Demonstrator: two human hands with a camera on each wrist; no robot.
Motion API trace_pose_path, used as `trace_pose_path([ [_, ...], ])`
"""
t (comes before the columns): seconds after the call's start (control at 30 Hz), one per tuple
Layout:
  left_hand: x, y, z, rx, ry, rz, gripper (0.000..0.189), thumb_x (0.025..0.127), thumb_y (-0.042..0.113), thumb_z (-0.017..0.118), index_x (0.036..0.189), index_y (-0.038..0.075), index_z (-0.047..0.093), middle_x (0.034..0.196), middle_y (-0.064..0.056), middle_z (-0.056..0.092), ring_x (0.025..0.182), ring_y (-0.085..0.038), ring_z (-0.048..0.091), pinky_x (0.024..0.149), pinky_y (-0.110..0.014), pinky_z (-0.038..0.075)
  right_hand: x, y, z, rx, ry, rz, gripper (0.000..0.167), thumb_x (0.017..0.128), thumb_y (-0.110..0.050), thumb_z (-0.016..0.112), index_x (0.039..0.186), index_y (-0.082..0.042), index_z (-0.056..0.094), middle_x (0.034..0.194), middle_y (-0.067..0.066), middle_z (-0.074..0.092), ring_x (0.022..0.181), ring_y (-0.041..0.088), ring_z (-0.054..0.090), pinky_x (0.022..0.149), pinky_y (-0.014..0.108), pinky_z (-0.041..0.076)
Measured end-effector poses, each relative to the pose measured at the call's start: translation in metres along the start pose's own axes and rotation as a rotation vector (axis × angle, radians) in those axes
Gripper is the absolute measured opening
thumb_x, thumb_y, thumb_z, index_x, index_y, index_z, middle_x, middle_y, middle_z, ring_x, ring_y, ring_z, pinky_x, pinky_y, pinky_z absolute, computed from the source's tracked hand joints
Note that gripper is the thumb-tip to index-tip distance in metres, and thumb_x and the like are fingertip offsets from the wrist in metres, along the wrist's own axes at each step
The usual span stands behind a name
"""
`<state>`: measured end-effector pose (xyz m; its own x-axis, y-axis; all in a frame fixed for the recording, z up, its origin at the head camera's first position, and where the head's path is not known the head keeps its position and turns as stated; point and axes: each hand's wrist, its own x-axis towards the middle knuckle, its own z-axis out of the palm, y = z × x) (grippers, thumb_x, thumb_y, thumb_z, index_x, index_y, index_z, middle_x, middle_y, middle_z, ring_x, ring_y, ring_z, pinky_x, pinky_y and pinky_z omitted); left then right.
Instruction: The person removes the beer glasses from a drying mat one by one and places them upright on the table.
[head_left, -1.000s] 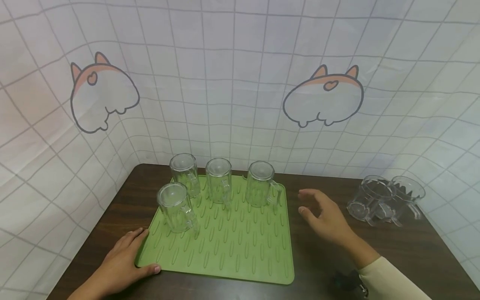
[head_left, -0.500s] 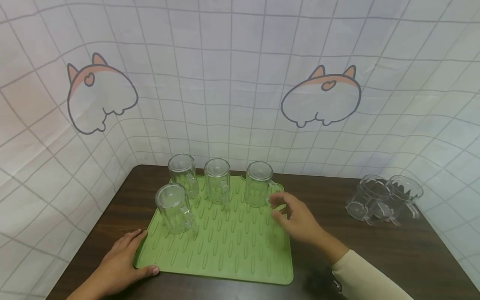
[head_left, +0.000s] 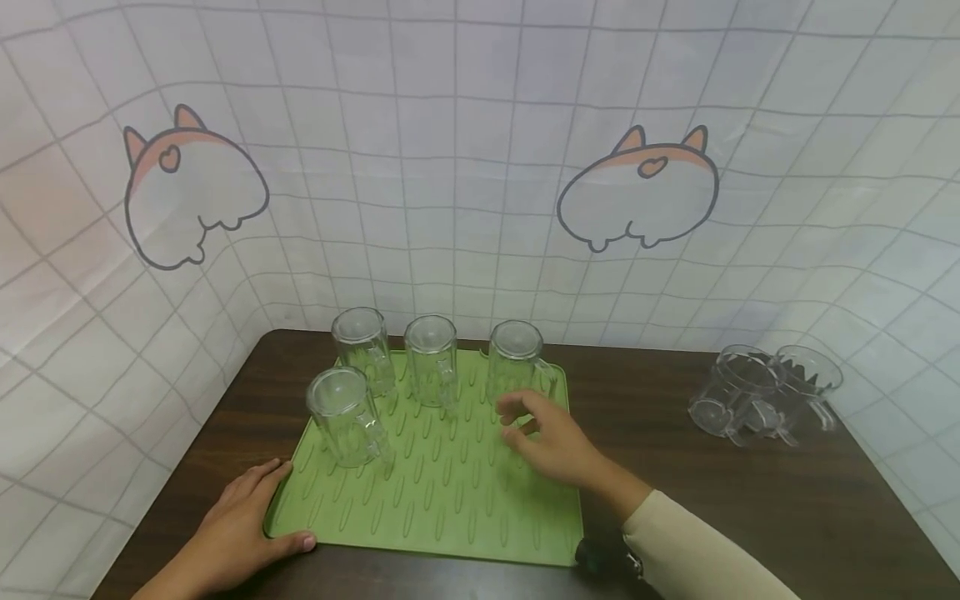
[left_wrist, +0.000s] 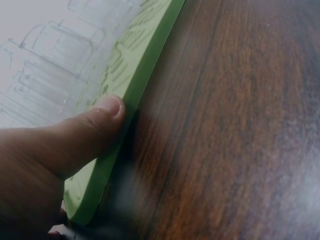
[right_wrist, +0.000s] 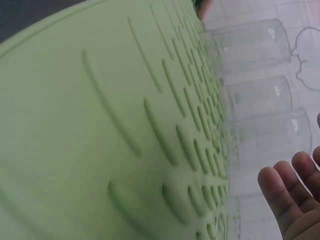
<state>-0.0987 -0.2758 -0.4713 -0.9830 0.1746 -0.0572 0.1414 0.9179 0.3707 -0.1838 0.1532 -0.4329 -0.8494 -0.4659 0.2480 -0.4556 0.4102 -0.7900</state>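
Note:
A green ribbed drying mat [head_left: 450, 517] lies on the table. On its left and back parts several clear glass mugs stand upside down, among them a front-left mug [head_left: 347, 421], a back-left mug [head_left: 363, 354], a middle mug [head_left: 431, 362] and a right-hand mug [head_left: 514, 358]. My left hand [head_left: 236, 525] rests at the mat's front-left corner, its thumb [left_wrist: 102, 112] lying on the front edge and its other fingers along the left side. Over the mat's right half is my right hand [head_left: 551, 437], holding nothing, fingers loosely bent, in front of the right-hand mug and overlapping its lower part.
Two more clear mugs, the nearer one [head_left: 727, 387] and its neighbour [head_left: 806, 383], stand close together at the right of the dark wooden table [head_left: 720, 517]. A white gridded curtain [head_left: 420, 167] with cartoon animals encloses the back and sides.
My right hand has moved left from the bare table beside the mat to above the mat, in front of the right-hand mug. The left hand and the mugs stay put.

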Motion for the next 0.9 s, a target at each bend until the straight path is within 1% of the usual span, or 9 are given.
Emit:
trace_pose_path([
  [0.27,0.001,-0.001,0.000,0.003,-0.009,-0.005,0.121,0.070,0.078,0.076,0.151,-0.005,0.041,0.151,-0.034,0.038,0.133,-0.062,0.034,0.094,-0.077,0.036,0.012,-0.013,0.014,0.026,-0.037,0.016,0.037,0.101,-0.011,0.066,0.136,-0.003,0.058,0.122,0.004,0.065,0.110,0.016,0.062,0.089,0.034,0.055],
  [0.3,0.001,-0.001,0.000,0.005,-0.008,-0.003,0.121,0.070,0.078,0.076,0.151,-0.005,0.041,0.151,-0.034,0.038,0.133,-0.062,0.034,0.094,-0.077,0.036,0.013,-0.015,0.016,0.030,-0.042,0.013,0.037,0.101,-0.011,0.066,0.136,-0.003,0.058,0.122,0.005,0.066,0.110,0.016,0.062,0.089,0.035,0.055],
  [0.4,0.001,-0.002,0.000,0.011,0.003,0.003,0.121,0.070,0.078,0.076,0.151,-0.004,0.041,0.151,-0.034,0.038,0.133,-0.063,0.035,0.093,-0.078,0.037,0.018,-0.020,0.020,0.030,-0.065,0.009,0.036,0.102,-0.014,0.065,0.136,-0.004,0.058,0.122,0.003,0.066,0.111,0.015,0.062,0.089,0.034,0.055],
  [0.53,0.001,-0.002,0.001,0.019,0.016,0.009,0.120,0.069,0.078,0.077,0.150,-0.004,0.042,0.150,-0.033,0.040,0.132,-0.062,0.037,0.092,-0.077,0.038,0.024,-0.026,0.026,0.030,-0.106,0.033,0.035,0.103,-0.018,0.063,0.136,-0.008,0.058,0.122,-0.004,0.064,0.112,0.013,0.061,0.090,0.031,0.054],
  [0.6,0.000,-0.002,0.001,0.019,0.016,0.010,0.120,0.069,0.077,0.077,0.150,-0.004,0.042,0.150,-0.033,0.040,0.132,-0.062,0.037,0.092,-0.076,0.039,0.026,-0.028,0.030,0.034,-0.118,0.038,0.034,0.104,-0.019,0.063,0.136,-0.009,0.058,0.122,-0.005,0.064,0.112,0.013,0.061,0.090,0.031,0.054],
  [0.73,0.000,-0.002,0.001,0.013,0.013,0.010,0.120,0.069,0.077,0.078,0.150,-0.004,0.042,0.150,-0.033,0.040,0.132,-0.061,0.038,0.093,-0.075,0.040,0.030,-0.031,0.037,0.054,-0.126,0.032,0.034,0.103,-0.016,0.063,0.136,-0.006,0.059,0.122,-0.002,0.065,0.112,0.015,0.061,0.090,0.031,0.054],
  [0.87,0.001,-0.002,0.001,0.010,0.015,0.010,0.120,0.069,0.076,0.078,0.150,-0.004,0.042,0.150,-0.032,0.040,0.133,-0.059,0.037,0.093,-0.075,0.040,0.034,-0.035,0.046,0.074,-0.151,0.040,0.034,0.103,-0.017,0.063,0.136,-0.010,0.058,0.124,0.000,0.065,0.113,0.014,0.061,0.091,0.031,0.053],
  [0.9,0.001,-0.002,0.001,0.011,0.016,0.011,0.120,0.069,0.076,0.078,0.150,-0.004,0.042,0.150,-0.032,0.040,0.133,-0.059,0.037,0.093,-0.075,0.040,0.035,-0.035,0.048,0.077,-0.158,0.045,0.034,0.104,-0.019,0.064,0.136,-0.011,0.059,0.124,-0.001,0.064,0.113,0.014,0.060,0.091,0.030,0.053],
])
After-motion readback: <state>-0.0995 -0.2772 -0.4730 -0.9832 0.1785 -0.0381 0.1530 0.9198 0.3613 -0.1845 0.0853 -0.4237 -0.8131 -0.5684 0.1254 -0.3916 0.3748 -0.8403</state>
